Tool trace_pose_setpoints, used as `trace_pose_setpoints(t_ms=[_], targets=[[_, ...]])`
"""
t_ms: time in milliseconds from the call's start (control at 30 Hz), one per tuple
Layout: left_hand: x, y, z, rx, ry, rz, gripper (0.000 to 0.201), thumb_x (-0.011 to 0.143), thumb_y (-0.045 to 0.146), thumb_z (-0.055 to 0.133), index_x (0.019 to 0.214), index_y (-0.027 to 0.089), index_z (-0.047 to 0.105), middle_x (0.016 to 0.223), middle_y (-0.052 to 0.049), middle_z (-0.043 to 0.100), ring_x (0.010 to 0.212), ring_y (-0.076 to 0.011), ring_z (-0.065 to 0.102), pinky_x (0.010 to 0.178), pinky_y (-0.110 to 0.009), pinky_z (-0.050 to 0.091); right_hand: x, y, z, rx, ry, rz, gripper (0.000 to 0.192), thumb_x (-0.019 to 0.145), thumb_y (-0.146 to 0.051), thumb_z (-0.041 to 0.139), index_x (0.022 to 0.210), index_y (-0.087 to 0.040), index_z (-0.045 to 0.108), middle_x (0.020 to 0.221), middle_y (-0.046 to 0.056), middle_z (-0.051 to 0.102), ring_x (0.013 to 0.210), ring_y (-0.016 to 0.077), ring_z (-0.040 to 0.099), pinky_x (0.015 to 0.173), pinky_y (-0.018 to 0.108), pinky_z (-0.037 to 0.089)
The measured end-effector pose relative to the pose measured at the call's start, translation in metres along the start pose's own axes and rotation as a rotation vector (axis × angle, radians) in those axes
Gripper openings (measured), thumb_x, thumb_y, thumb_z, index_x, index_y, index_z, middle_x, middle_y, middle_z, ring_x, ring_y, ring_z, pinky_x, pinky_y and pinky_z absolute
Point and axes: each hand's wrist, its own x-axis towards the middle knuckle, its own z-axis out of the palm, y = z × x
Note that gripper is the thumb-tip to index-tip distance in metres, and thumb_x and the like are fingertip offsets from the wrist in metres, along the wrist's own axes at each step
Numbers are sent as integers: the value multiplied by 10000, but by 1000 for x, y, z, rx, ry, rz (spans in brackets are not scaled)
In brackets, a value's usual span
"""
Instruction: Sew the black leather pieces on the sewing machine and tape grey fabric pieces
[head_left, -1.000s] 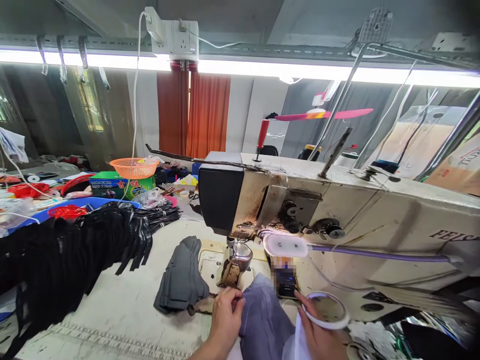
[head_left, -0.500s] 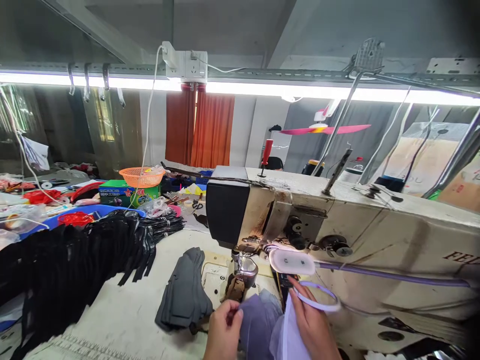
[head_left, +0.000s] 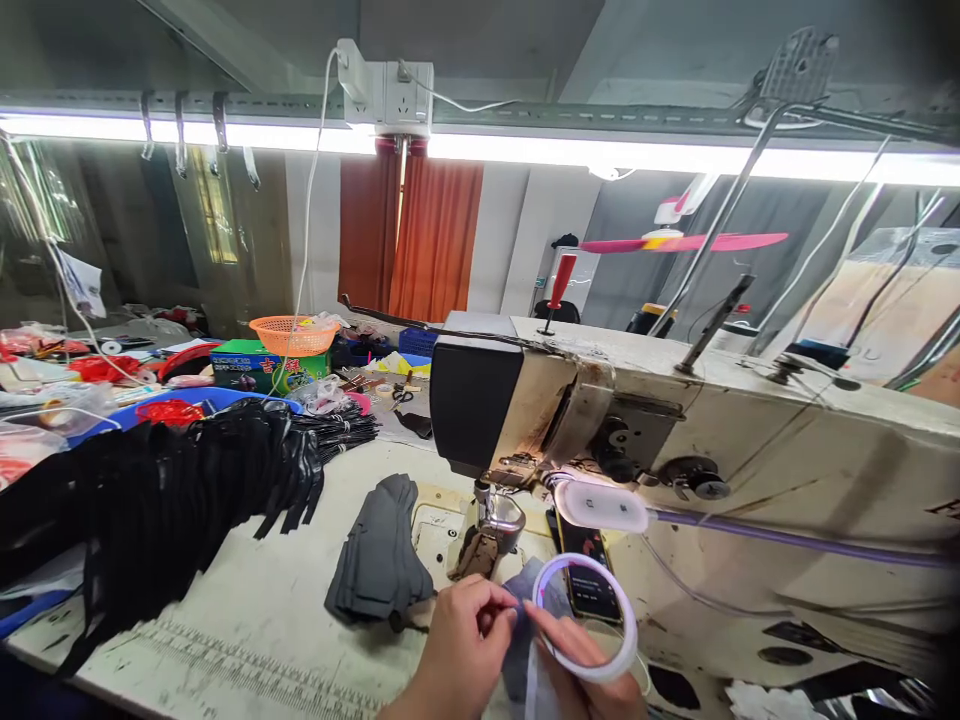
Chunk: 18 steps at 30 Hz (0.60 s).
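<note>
Grey fabric stack (head_left: 381, 565), black strips (head_left: 172, 490)

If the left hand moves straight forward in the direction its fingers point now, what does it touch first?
The left hand points up and right, at the grey fabric it pinches. Beyond that, probably the white tape ring in the right hand; depth is unclear.

We see an orange basket (head_left: 293, 335) far left, black strips (head_left: 157, 500) piled near left, orange curtains (head_left: 409, 235) behind.
</note>
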Motion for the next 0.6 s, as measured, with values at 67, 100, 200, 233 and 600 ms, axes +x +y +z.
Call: trace_pose_setpoints(t_ms=[67,100,200,233,600], targets=[[-2,4,-3,69,-15,59,217,829,190,513,781,159,722,733,-36,614,647,-147,526,590,-246,343,0,7,1,12,-40,-29,358,979,-241,472,1312,-305,586,933,21,730,835,126,711,749,187,557],[-3,4,-3,97,-24,94,222,831,167,498,762,159,709,718,-32,599,648,-148,522,589,-248,336,0,10,1,24,-74,-59,386,977,-222,470,1342,-305,561,1004,32,744,891,134,721,769,191,566],[-7,1,-2,182,-30,221,214,816,101,464,765,153,664,739,-42,600,679,-160,542,620,-255,355,3,15,-5,10,-174,-98,471,949,-175,514,1397,-319,505,1141,28,740,1038,160,710,849,209,576],[-8,-2,0,225,-20,272,216,812,84,452,788,151,656,761,-52,609,697,-168,553,637,-263,365,4,16,-7,0,-195,-80,481,939,-173,536,1397,-319,508,1145,23,740,1054,167,706,854,209,577],[-10,-22,12,-48,-157,45,96,786,224,496,777,160,567,736,-48,553,699,-179,504,646,-297,354,-30,19,12,-38,81,41,371,928,-288,592,1293,-352,615,849,-28,756,738,129,731,691,171,579]])
